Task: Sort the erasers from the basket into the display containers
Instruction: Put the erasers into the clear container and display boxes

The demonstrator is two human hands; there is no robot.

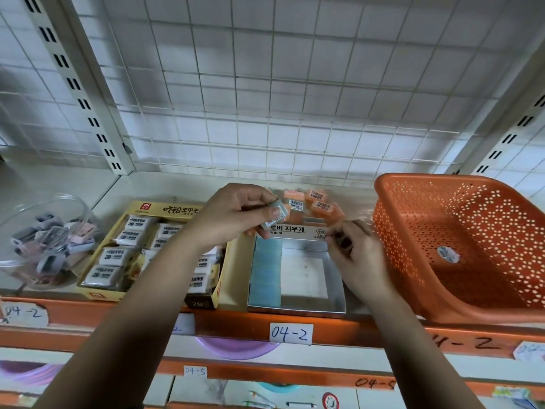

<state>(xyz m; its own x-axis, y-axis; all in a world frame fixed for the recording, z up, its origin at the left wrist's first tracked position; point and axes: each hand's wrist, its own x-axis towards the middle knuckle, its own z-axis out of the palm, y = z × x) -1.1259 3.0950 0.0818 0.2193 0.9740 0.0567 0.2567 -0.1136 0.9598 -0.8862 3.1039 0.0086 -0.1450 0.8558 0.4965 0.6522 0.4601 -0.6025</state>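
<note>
Handwritten shelf tags read "04-2" [290, 334] and "04-5" [195, 371] at the bottom centre. Above them, the left hand [236, 214] pinches a blue eraser [275, 215] over the back of the silver box [336, 278]. The box's flap reads "로버 지우개", and a row of blue erasers [267, 270] lines its left side. The right hand [359, 255] is curled at the flap's right end; I cannot tell whether it holds anything. Left of centre, a yellow box [165, 209] holds white erasers marked "2B". The orange basket [413, 231] at right holds one wrapped piece [448, 254].
</note>
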